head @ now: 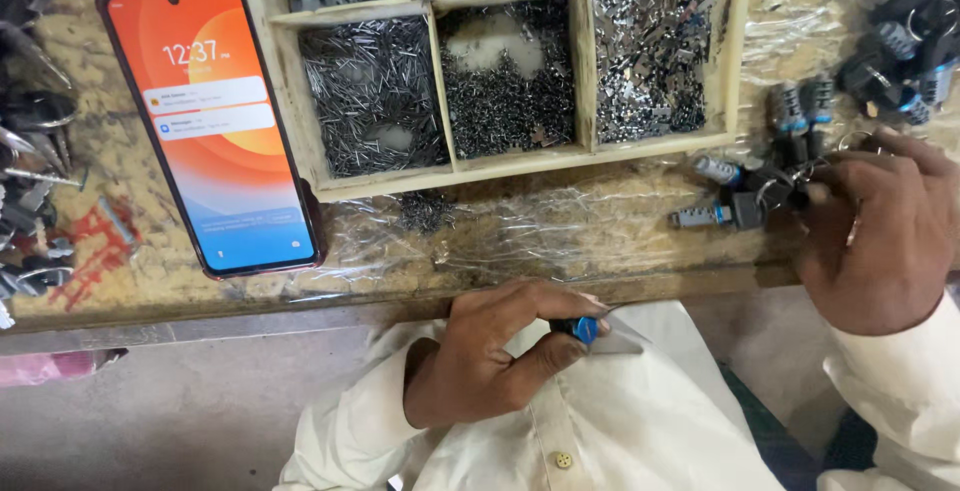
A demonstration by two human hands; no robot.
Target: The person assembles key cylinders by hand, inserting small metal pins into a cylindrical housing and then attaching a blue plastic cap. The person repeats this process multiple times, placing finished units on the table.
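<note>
The small black-and-blue part (578,329) sits pinched in the left hand (490,356), held low over the lap, just off the bench's near edge (300,303); only its blue end and a pale, blurred sliver beside it show, so its full shape cannot be told. The right hand (880,236) is closed on a dark part with a metal ring (785,191) at the bench's right side, fingers curled round it. Beside it lie two grey cylinders with blue bands (712,193), and more of the same kind (905,46) are heaped toward the far right corner.

This looks like an assembly step, one piece in each hand; bringing them together would call for careful lining-up of small ends.

Further in stands a wooden tray (585,51) with compartments of thin pins, tiny dark bits and shiny metal scraps. A phone (215,121) with a lit orange screen lies near the left side, on clear plastic film (520,231).
</note>
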